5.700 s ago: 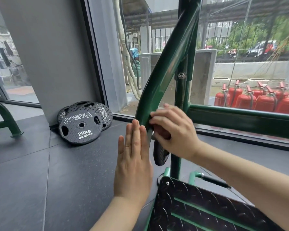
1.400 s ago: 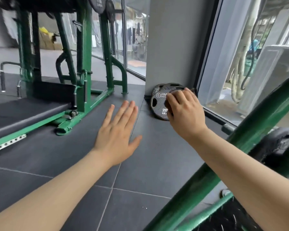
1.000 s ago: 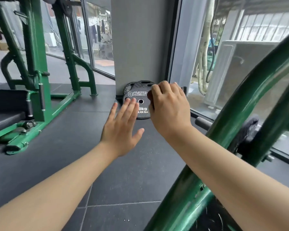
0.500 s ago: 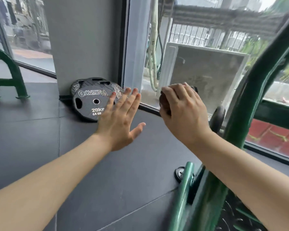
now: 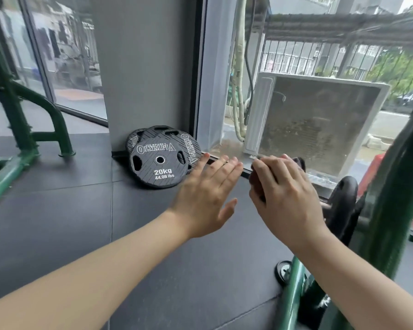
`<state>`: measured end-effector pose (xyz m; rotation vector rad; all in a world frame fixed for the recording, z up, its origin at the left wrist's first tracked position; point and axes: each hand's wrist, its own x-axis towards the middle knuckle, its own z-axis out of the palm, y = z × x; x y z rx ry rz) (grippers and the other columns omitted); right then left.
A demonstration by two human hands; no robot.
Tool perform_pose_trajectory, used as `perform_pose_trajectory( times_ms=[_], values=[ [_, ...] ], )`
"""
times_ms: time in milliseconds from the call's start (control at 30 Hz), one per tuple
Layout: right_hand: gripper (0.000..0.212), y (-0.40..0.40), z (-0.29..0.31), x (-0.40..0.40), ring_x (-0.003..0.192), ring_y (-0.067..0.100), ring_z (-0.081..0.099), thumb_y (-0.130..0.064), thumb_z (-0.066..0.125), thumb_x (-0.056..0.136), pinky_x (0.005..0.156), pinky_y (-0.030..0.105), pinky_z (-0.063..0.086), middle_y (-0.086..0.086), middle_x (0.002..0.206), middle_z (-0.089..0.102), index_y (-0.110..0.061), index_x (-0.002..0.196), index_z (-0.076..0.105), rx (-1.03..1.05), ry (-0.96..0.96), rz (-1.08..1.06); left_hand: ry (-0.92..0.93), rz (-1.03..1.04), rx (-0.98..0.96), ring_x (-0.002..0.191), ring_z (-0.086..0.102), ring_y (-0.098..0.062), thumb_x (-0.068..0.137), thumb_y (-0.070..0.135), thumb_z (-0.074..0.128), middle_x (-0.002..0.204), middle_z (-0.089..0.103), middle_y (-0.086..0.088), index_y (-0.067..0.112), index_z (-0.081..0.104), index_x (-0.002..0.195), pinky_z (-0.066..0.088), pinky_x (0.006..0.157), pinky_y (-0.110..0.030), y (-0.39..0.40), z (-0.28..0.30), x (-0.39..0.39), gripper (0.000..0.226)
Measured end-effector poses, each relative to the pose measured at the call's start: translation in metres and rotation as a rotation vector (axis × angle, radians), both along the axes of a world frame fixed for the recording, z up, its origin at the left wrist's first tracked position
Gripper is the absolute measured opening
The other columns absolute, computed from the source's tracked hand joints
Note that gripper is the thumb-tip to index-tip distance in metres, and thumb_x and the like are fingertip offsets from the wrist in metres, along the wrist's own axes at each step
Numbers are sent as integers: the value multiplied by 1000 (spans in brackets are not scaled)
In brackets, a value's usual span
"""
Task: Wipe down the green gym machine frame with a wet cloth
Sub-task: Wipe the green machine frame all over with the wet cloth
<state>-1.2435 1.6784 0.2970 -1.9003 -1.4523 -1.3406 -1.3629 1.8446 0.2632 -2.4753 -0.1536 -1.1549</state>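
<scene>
Cloth (image 5: 256,184), dark, bunched in my right hand's (image 5: 284,198) curled fingers, held clear of the green frame (image 5: 389,210) at far right. My left hand (image 5: 205,198): flat, fingers straight, holding nothing.

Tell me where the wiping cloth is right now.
In the head view, right of centre: the dark cloth is bunched in the right hand, held in the air beside the open left hand.

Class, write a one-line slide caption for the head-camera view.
Right hand grips a dark cloth beside the green machine frame; left hand open, weight plates against the pillar.
</scene>
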Motion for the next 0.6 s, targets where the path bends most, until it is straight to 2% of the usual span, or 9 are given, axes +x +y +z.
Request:
perform_pose_trajectory(
  times_ms=[267, 433, 600],
  values=[
    [41, 3, 2, 0, 110, 38, 64, -12, 75, 87, 109, 55, 48, 17, 118, 66, 1, 125, 66, -22, 68, -15, 4, 2, -68, 142, 49, -29, 93, 42, 53, 151, 55, -12, 5, 50, 151, 36, 119, -55, 7, 31, -3, 69],
    [41, 5, -5, 5, 114, 35, 65, -13, 77, 86, 109, 53, 49, 15, 119, 67, 1, 123, 69, -48, 31, -85, -36, -115, -81, 137, 53, -28, 91, 44, 55, 148, 57, -10, 7, 53, 149, 42, 115, -52, 31, 23, 10, 69],
    [45, 18, 0, 21, 118, 33, 64, -12, 82, 81, 113, 51, 45, 15, 122, 68, -1, 123, 70, -103, 118, -174, -6, -207, -124, 131, 57, -27, 90, 48, 53, 141, 61, -9, 9, 56, 146, 45, 112, -52, 68, 35, 38, 68]
  ],
)
